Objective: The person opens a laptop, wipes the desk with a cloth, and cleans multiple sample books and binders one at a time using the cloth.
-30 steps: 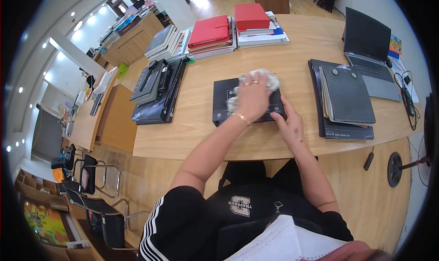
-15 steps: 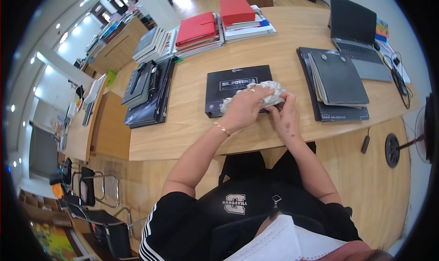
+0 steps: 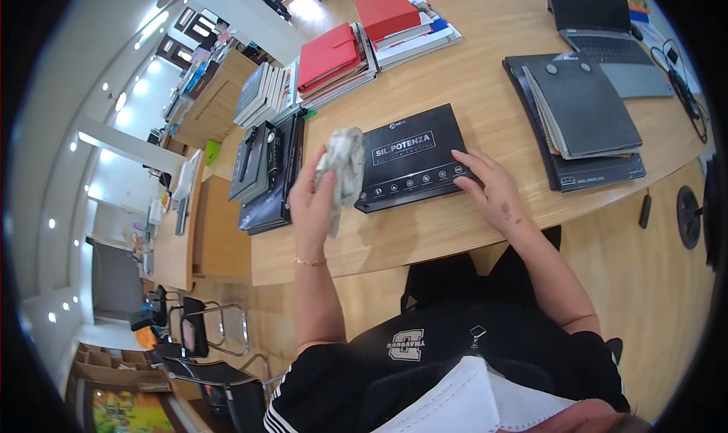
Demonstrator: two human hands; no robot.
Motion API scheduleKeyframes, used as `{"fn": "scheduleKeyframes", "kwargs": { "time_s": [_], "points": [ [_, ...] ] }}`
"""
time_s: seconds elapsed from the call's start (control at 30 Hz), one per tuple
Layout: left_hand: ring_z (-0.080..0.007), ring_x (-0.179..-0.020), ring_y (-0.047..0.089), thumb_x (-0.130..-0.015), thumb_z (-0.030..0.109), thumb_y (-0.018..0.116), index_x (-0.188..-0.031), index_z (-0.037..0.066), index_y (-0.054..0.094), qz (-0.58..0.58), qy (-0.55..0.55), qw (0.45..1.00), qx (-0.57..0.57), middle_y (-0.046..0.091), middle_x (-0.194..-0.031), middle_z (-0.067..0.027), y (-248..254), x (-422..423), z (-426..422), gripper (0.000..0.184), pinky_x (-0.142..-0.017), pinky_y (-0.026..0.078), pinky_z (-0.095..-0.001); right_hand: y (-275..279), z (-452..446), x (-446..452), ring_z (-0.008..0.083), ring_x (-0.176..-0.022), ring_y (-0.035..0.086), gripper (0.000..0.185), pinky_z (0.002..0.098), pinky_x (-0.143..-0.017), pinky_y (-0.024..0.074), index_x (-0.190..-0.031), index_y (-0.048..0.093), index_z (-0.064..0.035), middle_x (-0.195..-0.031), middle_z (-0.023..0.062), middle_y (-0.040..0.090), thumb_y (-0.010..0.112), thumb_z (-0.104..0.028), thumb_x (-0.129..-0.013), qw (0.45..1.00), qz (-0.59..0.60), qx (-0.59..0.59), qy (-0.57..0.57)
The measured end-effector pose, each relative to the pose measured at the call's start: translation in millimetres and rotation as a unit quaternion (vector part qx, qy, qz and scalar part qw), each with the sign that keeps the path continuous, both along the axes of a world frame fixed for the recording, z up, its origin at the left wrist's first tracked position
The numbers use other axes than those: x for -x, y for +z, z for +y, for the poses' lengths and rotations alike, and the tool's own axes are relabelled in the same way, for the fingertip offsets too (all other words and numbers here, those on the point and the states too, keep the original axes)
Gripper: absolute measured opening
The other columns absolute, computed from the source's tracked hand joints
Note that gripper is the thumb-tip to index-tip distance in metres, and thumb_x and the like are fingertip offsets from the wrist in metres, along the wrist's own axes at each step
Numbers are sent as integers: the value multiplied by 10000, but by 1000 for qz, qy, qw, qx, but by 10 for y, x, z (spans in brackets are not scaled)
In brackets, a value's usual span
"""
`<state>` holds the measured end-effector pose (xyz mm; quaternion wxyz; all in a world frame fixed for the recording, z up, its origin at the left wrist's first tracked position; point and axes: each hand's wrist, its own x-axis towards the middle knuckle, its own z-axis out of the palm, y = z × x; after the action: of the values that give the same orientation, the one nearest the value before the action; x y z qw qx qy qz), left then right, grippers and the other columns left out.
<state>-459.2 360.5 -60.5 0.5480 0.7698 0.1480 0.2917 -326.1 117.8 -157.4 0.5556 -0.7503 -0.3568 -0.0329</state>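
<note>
A black box (image 3: 413,156) with the printed words SIL.POTENZA lies flat on the wooden table (image 3: 379,240). My left hand (image 3: 312,202), wearing a bracelet at the wrist, grips a crumpled whitish cloth (image 3: 345,164) just off the box's left side. The cloth hangs down between thumb and fingers. At the box's right edge rests my right hand (image 3: 487,190), its fingers apart and touching the lid near the lower right corner; nothing is held in it.
Black boxes and books (image 3: 262,167) are stacked at the left. Red binders (image 3: 330,58) and a red box (image 3: 387,14) top piles at the back. Dark folders (image 3: 584,107) lie at the right, beside an open laptop (image 3: 607,50) and cables (image 3: 682,92).
My left hand has lifted the cloth off the box and moved left, uncovering the lid's print. My right hand has gone from the cloth to the box's right edge. The camera view has turned.
</note>
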Motion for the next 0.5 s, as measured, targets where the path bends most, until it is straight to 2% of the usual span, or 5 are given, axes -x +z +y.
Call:
{"fn": "scheduleKeyframes", "kwargs": {
  "time_s": [0.07, 0.13, 0.23, 0.33, 0.5],
  "points": [
    [-345, -1072, 635, -898, 115, 601, -1308, 38, 557, 250, 35, 927, -277, 640, -1205, -176, -177, -119, 33, 419, -893, 508, -384, 11, 7, 12, 375, -1001, 615, 388, 394, -851, 497, -1241, 594, -53, -1142, 219, 634, 663, -151, -872, 1000, -1, -13, -6],
    [-429, -1181, 544, -853, 92, 625, -1270, 58, 587, 96, 13, 860, -502, 606, -1249, -205, -536, -205, -30, 420, -994, 439, -453, -16, 10, 28, 371, -945, 630, 409, 395, -813, 500, -1262, 580, -48, -1083, 216, 657, 661, -154, -875, 999, 40, -25, -9],
    [-419, -1229, 513, -823, 63, 637, -1255, 79, 600, 125, 6, 878, -462, 586, -1284, -207, -550, -244, -80, 434, -1034, 403, -467, 42, -41, 3, 363, -840, 634, 565, 393, -751, 487, -1385, 471, -70, -982, 218, 674, 675, -172, -868, 995, 87, 54, -14],
    [-427, -1226, 513, -807, 53, 644, -1256, 73, 594, 119, -39, 876, -466, 578, -1296, -204, -537, -310, -238, 452, -1032, 404, -476, -88, -7, -75, 355, -772, 619, 795, 392, -702, 472, -1501, 268, -92, -911, 219, 670, 703, -194, -843, 994, 108, -17, -2],
    [-397, -1234, 519, -798, 36, 648, -1228, 84, 619, 75, -93, 882, -457, 593, -1279, -193, -488, -563, -917, 434, -1026, 419, -447, -152, -31, -118, 362, -806, 631, 1057, 380, -727, 495, -1537, 83, -87, -950, 223, 663, 781, -175, -747, 994, 108, -5, 7]
  ]
}}
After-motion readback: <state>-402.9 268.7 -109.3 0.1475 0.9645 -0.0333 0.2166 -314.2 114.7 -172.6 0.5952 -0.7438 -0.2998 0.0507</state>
